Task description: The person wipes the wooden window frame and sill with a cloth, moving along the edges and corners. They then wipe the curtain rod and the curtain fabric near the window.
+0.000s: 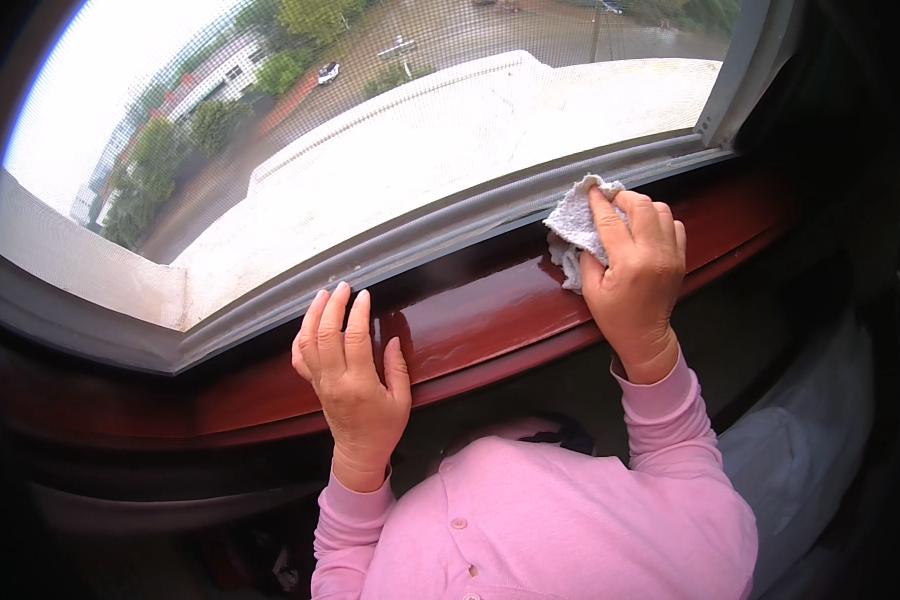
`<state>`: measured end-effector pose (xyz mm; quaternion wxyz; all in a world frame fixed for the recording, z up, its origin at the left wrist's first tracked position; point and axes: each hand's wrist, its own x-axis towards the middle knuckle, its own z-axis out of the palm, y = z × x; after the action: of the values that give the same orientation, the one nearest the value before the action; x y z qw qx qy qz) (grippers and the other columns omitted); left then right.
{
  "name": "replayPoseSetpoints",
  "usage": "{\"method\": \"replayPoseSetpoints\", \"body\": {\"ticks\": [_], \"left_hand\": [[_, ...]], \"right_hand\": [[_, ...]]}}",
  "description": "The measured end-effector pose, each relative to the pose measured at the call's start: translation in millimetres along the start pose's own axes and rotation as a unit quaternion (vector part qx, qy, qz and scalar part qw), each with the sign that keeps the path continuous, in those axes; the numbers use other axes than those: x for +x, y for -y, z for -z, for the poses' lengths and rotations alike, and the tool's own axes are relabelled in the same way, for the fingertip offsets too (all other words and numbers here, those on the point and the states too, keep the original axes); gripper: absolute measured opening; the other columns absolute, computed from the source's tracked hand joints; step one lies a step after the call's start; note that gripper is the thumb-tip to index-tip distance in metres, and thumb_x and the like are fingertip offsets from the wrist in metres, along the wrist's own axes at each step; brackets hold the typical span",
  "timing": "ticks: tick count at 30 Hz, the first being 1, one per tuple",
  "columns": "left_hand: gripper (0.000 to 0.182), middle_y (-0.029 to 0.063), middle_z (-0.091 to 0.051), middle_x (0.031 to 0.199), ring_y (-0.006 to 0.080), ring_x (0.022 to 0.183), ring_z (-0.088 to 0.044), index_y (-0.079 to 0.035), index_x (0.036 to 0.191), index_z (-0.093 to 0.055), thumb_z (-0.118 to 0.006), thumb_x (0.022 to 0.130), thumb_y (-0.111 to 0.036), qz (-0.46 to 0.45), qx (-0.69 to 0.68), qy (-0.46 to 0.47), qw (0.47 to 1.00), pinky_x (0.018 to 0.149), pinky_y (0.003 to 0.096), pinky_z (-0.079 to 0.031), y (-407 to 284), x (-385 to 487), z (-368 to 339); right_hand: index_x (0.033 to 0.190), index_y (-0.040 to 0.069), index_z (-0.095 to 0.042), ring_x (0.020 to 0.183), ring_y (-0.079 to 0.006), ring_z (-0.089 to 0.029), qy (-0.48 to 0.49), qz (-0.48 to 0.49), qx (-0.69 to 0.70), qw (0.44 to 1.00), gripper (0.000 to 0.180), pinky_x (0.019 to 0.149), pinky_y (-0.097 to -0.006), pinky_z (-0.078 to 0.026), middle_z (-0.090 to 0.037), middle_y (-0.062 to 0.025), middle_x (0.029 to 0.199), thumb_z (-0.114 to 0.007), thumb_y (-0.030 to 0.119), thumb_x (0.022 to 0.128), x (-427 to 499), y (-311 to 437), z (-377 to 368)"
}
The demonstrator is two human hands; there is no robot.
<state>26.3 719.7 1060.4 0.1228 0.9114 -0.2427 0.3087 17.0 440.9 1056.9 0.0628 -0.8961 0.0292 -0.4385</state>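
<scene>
My right hand (pixel 640 274) grips a crumpled light grey cloth (pixel 576 217) at the inner edge of the window frame. Part of the cloth hangs over the glossy red-brown windowsill (pixel 487 307). Nothing is in my left hand (pixel 356 382), which rests palm down on the sill with its fingers apart. Its fingertips reach the grey metal window track (pixel 412 251). Light reflects off the sill between my hands. The cloth's underside and part of my right palm are hidden.
A mesh insect screen (pixel 435 97) fills the window, with a pale ledge outside. The upright window frame (pixel 727 82) stands at the right. Whitish translucent material (pixel 787 457) lies at the lower right, beside my pink sleeve. The area below the sill is dark.
</scene>
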Motion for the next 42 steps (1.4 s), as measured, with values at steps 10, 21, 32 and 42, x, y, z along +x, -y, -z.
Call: {"method": "replayPoseSetpoints", "body": {"ticks": [10, 21, 32, 42], "left_hand": [[0.058, 0.0148, -0.054, 0.145, 0.0340, 0.140, -0.045, -0.002, 0.140, -0.057, -0.070, 0.084, -0.008, 0.003, -0.004, -0.005, 1.000, 0.115, 0.0504, -0.030, 3, -4, 1], [0.057, 0.0131, -0.052, 0.147, 0.0326, 0.143, -0.042, -0.002, 0.142, -0.055, -0.069, 0.088, -0.015, 0.007, -0.018, 0.006, 1.000, 0.116, 0.0508, -0.027, 10, -9, 2], [0.060, 0.0145, -0.054, 0.147, 0.0321, 0.143, -0.043, -0.001, 0.142, -0.054, -0.072, 0.085, -0.011, 0.014, -0.057, -0.018, 0.998, 0.116, 0.0500, -0.028, 11, -9, 1], [0.061, 0.0141, -0.054, 0.148, 0.0324, 0.143, -0.044, -0.002, 0.143, -0.054, -0.071, 0.085, -0.010, 0.019, -0.033, -0.020, 0.999, 0.118, 0.0492, -0.029, 13, -11, -1]], "right_hand": [[0.117, 0.005, -0.075, 0.094, -0.0267, -0.060, 0.009, 0.040, 0.072, 0.997, 0.046, 0.079, -0.0405, -0.044, -0.065, -0.0079, 0.107, -0.073, 0.012, 0.071, -4, 15, -1], [0.115, 0.009, -0.076, 0.094, -0.0256, -0.060, -0.028, -0.125, -0.143, 0.982, 0.040, 0.079, -0.0410, -0.047, -0.062, -0.0031, 0.099, -0.071, 0.013, 0.076, 4, -71, -5], [0.116, 0.008, -0.075, 0.097, -0.0268, -0.061, -0.051, -0.088, -0.128, 0.987, 0.041, 0.082, -0.0421, -0.048, -0.064, -0.0046, 0.101, -0.070, 0.013, 0.075, -1, -77, -11], [0.115, 0.006, -0.076, 0.095, -0.0266, -0.061, -0.042, -0.092, -0.123, 0.987, 0.041, 0.080, -0.0415, -0.048, -0.064, -0.0051, 0.099, -0.070, 0.013, 0.075, 1, -70, -8]]}}
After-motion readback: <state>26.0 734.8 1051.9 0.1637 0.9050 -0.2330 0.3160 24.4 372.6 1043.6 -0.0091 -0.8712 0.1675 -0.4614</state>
